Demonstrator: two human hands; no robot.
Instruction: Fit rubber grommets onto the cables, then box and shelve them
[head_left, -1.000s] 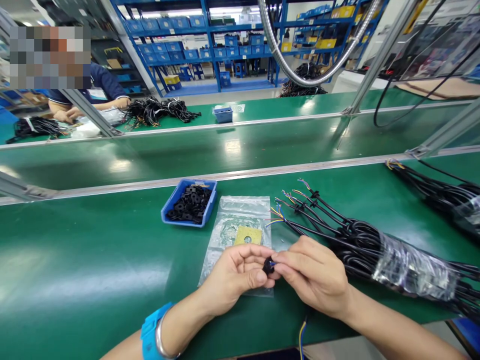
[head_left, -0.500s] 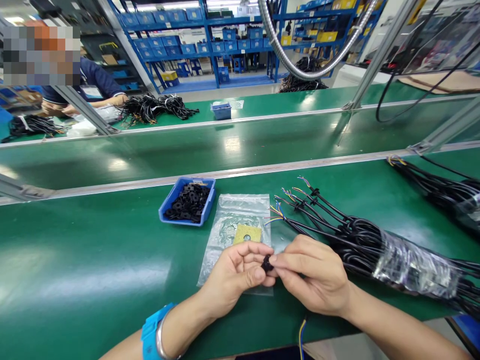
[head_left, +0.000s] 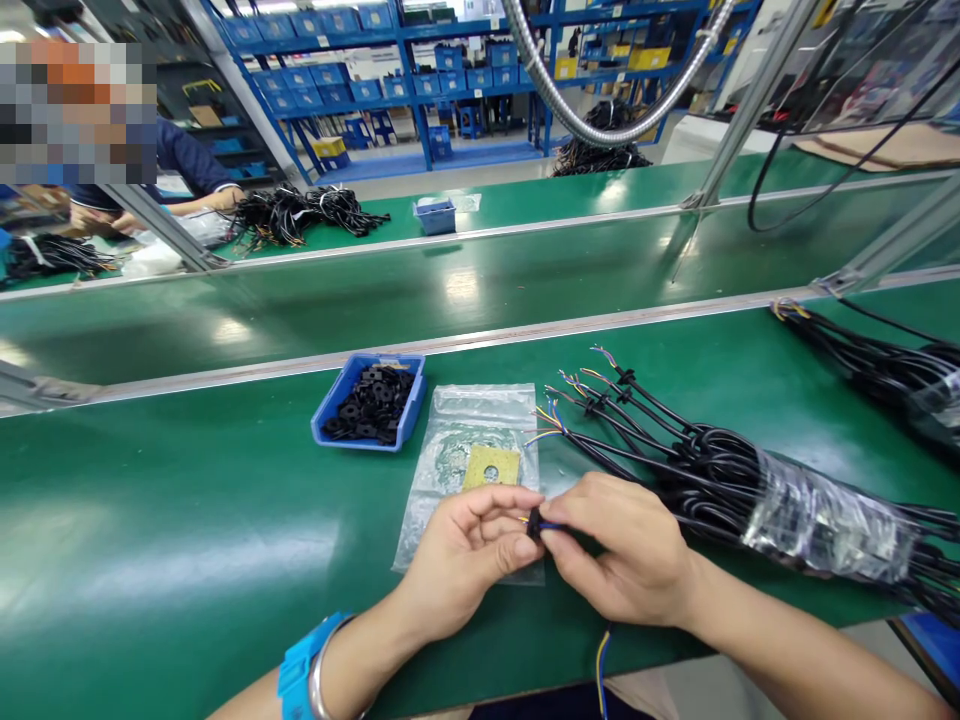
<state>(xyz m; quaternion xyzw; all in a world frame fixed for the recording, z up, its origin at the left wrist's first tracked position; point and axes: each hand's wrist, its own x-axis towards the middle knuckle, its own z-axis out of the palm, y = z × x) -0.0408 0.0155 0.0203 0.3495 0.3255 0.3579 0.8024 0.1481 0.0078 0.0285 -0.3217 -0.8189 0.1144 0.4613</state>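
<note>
A: Green bench point(head_left: 165, 600) under your arms, blue shelves point(head_left: 427, 130) up at twelve, a co-worker point(head_left: 187, 165) at ten. Take the grommet point(head_left: 534, 523) as your clock's centre: how does it sit in your fingers?

B: You have it in the gap where your two hands meet, just above the bench's near edge. Your left hand point(head_left: 469, 555) comes from eight, thumb below the grommet and fingertips curled behind and above, clamped on it; part of that hold is hidden.

A: And your right hand point(head_left: 630, 550)?

B: From four, its thumb and forefinger pinched together on the wires point(head_left: 553, 525), right beside the grommet at three. Yellow tips point(head_left: 523, 519) poke out at nine, towards your left fingers.

A: What lies around you?

B: Bag point(head_left: 424, 515) beneath your left hand, with a yellow square point(head_left: 491, 465) at eleven; whether it's inside, I can't tell. Bin point(head_left: 411, 415) of black parts at ten, cables point(head_left: 712, 480) between two and three, and a yellow-and-blue lead point(head_left: 602, 665) hanging at five.
</note>
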